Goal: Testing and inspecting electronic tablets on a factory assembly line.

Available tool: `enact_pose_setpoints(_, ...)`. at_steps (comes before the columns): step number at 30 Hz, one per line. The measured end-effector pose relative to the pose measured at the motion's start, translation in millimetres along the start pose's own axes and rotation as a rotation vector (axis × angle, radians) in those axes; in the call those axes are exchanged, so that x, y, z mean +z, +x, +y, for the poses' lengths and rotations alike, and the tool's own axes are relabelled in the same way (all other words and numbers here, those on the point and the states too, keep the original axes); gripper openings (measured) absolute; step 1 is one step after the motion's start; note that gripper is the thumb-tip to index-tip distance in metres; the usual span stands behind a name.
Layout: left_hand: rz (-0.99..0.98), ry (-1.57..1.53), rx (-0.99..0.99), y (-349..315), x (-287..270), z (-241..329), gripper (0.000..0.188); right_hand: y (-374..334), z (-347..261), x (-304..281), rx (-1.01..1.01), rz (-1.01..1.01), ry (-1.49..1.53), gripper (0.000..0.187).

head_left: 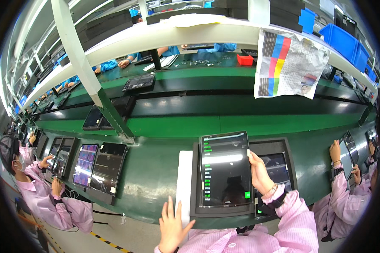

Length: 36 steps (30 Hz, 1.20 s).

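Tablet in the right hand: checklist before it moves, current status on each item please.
1. Tablet gripped by right hand: ok, held at its right edge.
2. Tablet powered: ok, lines of text show, some green.
3. Left hand free: ok, open and holding nothing.
4. Both hands supporting the tablet: not ok, only the right hand is on it.
5. Tablet clear of the black tray: cannot tell, it overlaps the tray in this view.
6. Second device in the tray fully visible: not ok, partly hidden by the tablet and right hand.
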<state>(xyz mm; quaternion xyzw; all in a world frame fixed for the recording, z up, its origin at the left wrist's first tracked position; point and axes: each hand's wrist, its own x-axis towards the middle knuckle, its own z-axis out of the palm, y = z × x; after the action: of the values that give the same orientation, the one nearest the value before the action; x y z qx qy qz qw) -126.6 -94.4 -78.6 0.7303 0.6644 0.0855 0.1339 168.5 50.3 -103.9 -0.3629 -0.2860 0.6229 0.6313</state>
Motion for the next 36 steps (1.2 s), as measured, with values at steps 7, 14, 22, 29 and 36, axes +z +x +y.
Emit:
enact_pose_setpoints(7, 0.142, -0.154, 0.006, -8, 16, 7, 0.072, 26, 10, -4, 0.16, 0.079, -0.171, 0.043)
enact_pose_setpoints(14, 0.183, -0.104, 0.336, 44, 8, 81, 0.057, -47, -95, -44, -0.15, -0.124, -0.482, 0.041)
enact_pose_setpoints(22, 0.131, -0.12, 0.464, 85, 53, 157, 0.05, -132, -102, -131, -0.114, 0.342, -0.835, 0.031)
enact_pose_setpoints(29, 0.094, -0.081, 0.442, 68, 57, 135, 0.065, -146, -94, -145, -0.065, 0.413, -1.284, 0.024)
enact_pose_setpoints(36, 0.141, 0.034, 0.172, 45, 43, 67, 0.05, -141, -97, -110, -0.037, 0.332, -1.626, 0.026)
